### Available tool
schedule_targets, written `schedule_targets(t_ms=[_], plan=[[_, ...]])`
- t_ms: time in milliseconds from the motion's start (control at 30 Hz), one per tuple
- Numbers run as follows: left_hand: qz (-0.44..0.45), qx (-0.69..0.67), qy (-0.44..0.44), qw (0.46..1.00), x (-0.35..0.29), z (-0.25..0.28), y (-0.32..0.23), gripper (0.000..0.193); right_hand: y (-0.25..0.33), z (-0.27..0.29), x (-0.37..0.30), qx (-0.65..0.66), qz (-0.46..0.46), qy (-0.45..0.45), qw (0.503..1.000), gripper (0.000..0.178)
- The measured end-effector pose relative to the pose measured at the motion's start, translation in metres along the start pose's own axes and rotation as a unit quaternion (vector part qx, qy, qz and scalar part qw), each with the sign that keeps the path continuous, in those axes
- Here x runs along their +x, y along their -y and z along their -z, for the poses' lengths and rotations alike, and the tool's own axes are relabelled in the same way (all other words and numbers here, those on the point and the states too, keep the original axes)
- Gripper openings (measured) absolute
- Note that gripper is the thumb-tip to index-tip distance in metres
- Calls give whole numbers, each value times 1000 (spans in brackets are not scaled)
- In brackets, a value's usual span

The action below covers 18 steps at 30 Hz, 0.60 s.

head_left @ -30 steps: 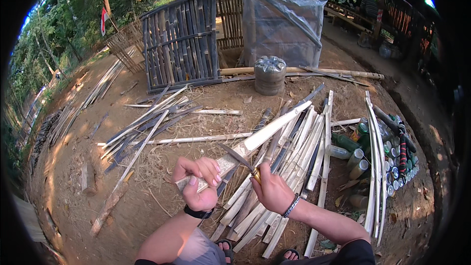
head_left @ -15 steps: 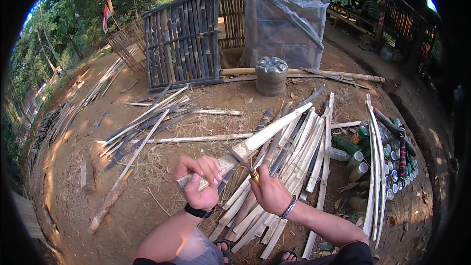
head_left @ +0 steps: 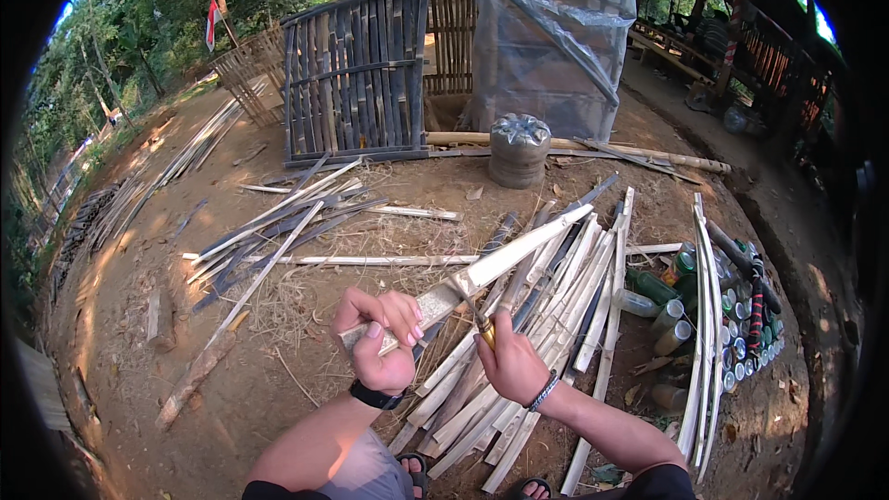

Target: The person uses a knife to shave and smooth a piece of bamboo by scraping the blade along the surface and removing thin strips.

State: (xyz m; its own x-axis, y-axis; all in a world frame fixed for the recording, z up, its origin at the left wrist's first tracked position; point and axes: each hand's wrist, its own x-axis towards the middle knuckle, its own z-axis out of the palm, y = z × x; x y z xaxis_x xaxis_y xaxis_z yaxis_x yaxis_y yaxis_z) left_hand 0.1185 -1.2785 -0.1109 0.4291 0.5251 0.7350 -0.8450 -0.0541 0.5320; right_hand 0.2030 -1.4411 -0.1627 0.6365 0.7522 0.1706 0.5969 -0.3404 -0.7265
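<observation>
While the left hand (head_left: 380, 338) grips the near end of a flat strip (head_left: 519, 252) above a pile of pale strips (head_left: 576, 308), the right hand (head_left: 514, 361) is closed round a knife (head_left: 485, 329); its blade (head_left: 469, 300) has shifted farther up, presumably onto a different stretch.

Black band (head_left: 377, 396) on the left wrist, dark patterned bracelet (head_left: 544, 393) on the right! Black sleeves (head_left: 664, 483) up the arms, grey trousers (head_left: 369, 465) below, and dark open-toed sandals (head_left: 419, 478)!
</observation>
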Motion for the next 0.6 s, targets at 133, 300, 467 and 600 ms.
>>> schedule_targets(t_ms=[133, 300, 467, 600], plan=[[5, -7, -13, 1000, -1, -1, 7, 15, -8, -6, 7, 20, -63, -19, 998, 27], [9, 5, -6, 1000, -2, -3, 6, 15, -19, 2, 15, 7, -23, -30, 999, 27], [12, -17, -8, 1000, 0, -7, 5, 15, 0, 3, 4, 11, 2, -46, 999, 28], [13, -4, -4, 1000, 0, -3, 5, 15, -14, 3, 18, 11, -22, -50, 998, 32]])
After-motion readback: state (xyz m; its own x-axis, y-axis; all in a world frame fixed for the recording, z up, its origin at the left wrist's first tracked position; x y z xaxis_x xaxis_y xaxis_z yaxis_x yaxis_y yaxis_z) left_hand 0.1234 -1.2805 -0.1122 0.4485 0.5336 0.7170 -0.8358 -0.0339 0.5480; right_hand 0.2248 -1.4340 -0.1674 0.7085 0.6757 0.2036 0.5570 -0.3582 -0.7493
